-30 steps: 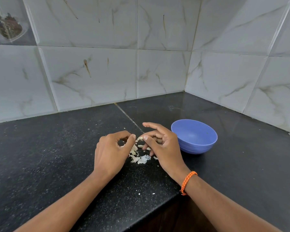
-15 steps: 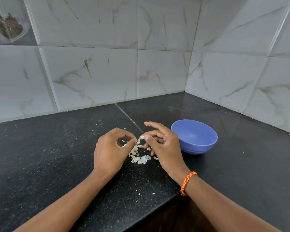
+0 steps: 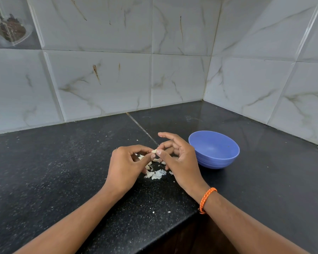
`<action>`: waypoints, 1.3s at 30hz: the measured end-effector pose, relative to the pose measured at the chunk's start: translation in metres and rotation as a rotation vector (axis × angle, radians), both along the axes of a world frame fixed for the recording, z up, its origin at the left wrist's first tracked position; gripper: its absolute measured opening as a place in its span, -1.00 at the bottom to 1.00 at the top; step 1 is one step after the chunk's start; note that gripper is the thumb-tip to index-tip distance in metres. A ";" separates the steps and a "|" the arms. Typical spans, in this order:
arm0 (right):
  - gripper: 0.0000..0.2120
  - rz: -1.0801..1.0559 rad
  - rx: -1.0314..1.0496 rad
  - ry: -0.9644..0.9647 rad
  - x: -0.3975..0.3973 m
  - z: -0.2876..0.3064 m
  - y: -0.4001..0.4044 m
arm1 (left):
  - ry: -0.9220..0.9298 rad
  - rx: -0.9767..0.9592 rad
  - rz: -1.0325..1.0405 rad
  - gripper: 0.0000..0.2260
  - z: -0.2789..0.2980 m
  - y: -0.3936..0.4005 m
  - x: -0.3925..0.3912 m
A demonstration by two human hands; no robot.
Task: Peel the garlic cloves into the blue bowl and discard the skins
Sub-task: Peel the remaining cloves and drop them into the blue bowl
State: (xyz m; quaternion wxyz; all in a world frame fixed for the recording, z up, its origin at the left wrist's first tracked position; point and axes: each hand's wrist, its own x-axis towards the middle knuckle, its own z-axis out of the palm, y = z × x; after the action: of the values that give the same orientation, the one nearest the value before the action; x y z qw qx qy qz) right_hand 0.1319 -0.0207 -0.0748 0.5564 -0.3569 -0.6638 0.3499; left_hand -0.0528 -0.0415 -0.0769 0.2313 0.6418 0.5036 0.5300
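Both hands pinch one garlic clove [image 3: 154,151]: left hand [image 3: 124,166] and right hand [image 3: 180,158] fingertips curled on it. Skins [image 3: 155,174] lie on the counter [image 3: 62,171] below; blue bowl [image 3: 214,150] sits just right.

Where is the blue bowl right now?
In the head view, the blue bowl sits on the black counter, just right of the right hand and toward the tiled corner.
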 end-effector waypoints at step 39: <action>-0.51 0.103 0.033 -0.016 -0.003 0.001 -0.003 | 0.083 0.039 0.084 -0.88 0.007 -0.006 0.002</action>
State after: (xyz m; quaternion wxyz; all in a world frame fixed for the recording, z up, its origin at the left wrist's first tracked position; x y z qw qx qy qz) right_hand 0.1290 -0.0236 -0.0741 0.5381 -0.3158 -0.6914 0.3642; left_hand -0.0506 -0.0480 -0.0702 0.1753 0.6459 0.5287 0.5221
